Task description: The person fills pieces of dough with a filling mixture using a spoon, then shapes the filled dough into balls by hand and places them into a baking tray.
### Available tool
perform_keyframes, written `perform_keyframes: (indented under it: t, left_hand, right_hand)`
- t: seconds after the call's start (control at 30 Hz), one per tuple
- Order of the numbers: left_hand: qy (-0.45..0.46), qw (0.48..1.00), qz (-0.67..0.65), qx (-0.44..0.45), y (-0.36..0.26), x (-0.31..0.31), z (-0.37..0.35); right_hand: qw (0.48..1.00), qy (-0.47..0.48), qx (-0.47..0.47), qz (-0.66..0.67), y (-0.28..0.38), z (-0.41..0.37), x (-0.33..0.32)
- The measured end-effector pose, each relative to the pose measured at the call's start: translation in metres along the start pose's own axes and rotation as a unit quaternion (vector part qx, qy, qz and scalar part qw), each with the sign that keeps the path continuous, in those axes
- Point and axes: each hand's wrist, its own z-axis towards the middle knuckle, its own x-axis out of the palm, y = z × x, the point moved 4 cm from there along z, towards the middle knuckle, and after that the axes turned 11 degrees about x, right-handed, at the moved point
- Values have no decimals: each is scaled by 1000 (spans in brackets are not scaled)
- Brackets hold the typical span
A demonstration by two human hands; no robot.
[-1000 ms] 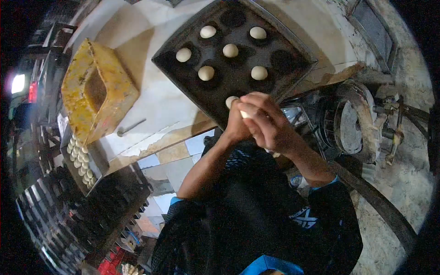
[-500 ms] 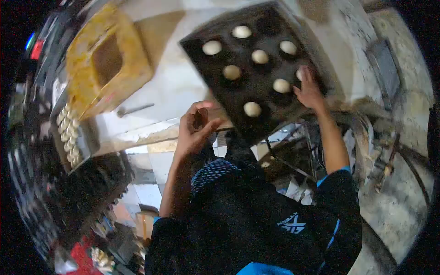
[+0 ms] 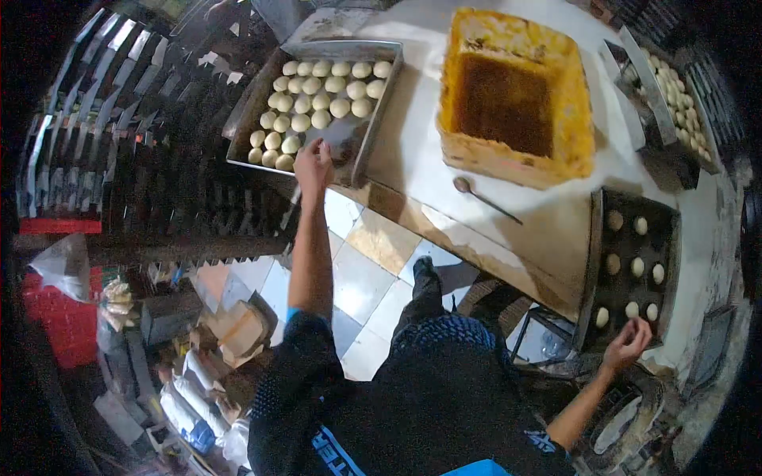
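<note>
My left hand (image 3: 314,165) reaches over the near edge of a metal tray (image 3: 346,141) holding rows of round, pale dough balls (image 3: 321,101). Its fingers are partly extended beside the nearest balls, and nothing shows in its grasp. At the right, my right hand (image 3: 627,347) is at the near end of a dark baking tray (image 3: 615,285), where several dough balls (image 3: 638,266) sit spaced apart. The fingers of that hand are loosely curved with a gap at the thumb, just below the ball nearest them.
Between the trays stands a yellow-stained square container (image 3: 516,163) with brown contents, and a long-handled spoon (image 3: 488,200) lies before it. More dough balls fill a tray (image 3: 679,103) at the far right. Stacked dark trays (image 3: 119,143) line the left side.
The view has swung left, bringing the full dough tray into sight. My left hand has moved from beside the dark tray to the full tray; my right hand has drawn back off a dough ball.
</note>
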Motion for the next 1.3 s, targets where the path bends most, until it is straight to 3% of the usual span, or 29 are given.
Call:
perform_keyframes:
  t: [0.1,0.23,0.27,0.33,0.37,0.4,0.47,0.5,0.53,0.57,0.6,0.67,0.7,0.8,0.87,0.9,1.03,1.07,1.13,1.17,1.23,1.27,1.3]
  left_hand:
    - [201,963,126,-128,38,28,65]
    - [177,970,133,-99,64,75,96]
    - [96,983,104,-114,66,87,93]
    - [-41,997,3,-59,-21,32,65]
    - [-102,988,-112,-12,-46,24,44]
    - [-93,981,-167,-9,-86,8,18]
    - [-61,914,-400,23,-160,-5,-47]
    - [-27,891,-450,59,-211,-20,-76]
    - [28,886,-453,94,-244,-19,-112]
    - [129,831,-537,76,-277,-17,-144]
    - [204,818,-533,76,-310,-28,-167]
    - [226,815,-498,191,-355,-33,-193]
    - [217,801,-537,150,-370,-41,-197]
    - [250,717,-650,26,-388,-42,-213]
    - [251,770,-586,-42,-400,-54,-217]
    - [182,782,-593,-67,-409,-59,-221]
    - [90,874,-466,105,-423,-89,-246]
    - [85,882,-454,96,-419,-90,-261]
    - [17,790,-608,79,-427,-98,-260]
    - [104,804,-578,98,-415,-102,-256]
    - [179,779,-596,82,-394,-114,-247]
    - [193,803,-563,44,-378,-123,-244]
    - [207,823,-528,5,-358,-133,-242]
  right_hand:
    - [994,60,-65,-69,106,-18,10]
    - [991,101,-85,-35,171,-22,15]
    - [991,92,-91,-15,182,-23,17]
    - [988,117,-82,63,206,-22,24]
    - [984,130,-78,95,221,-23,30]
    - [979,142,-71,126,237,-26,35]
    - [950,228,-27,211,267,-38,52]
    - [919,291,-11,266,274,-50,66]
    - [863,387,25,324,273,-61,83]
    - [822,452,59,342,270,-70,92]
    - [773,513,88,361,267,-77,98]
    - [723,490,159,461,260,-64,88]
    - [691,478,190,509,257,-56,80]
    - [799,329,-50,500,256,-34,39]
    - [822,300,-230,427,267,-26,12]
    - [819,299,-185,454,265,-27,2]
    - [796,302,-111,512,262,-41,-6]
    - [813,288,-103,497,263,-46,-11]
    - [841,260,-90,466,276,-55,-22]
    - [844,210,-64,489,288,-66,-18]
    - [852,254,6,458,298,-94,17]
    - [853,276,42,441,305,-108,40]
    - [856,239,-12,459,320,-116,59]
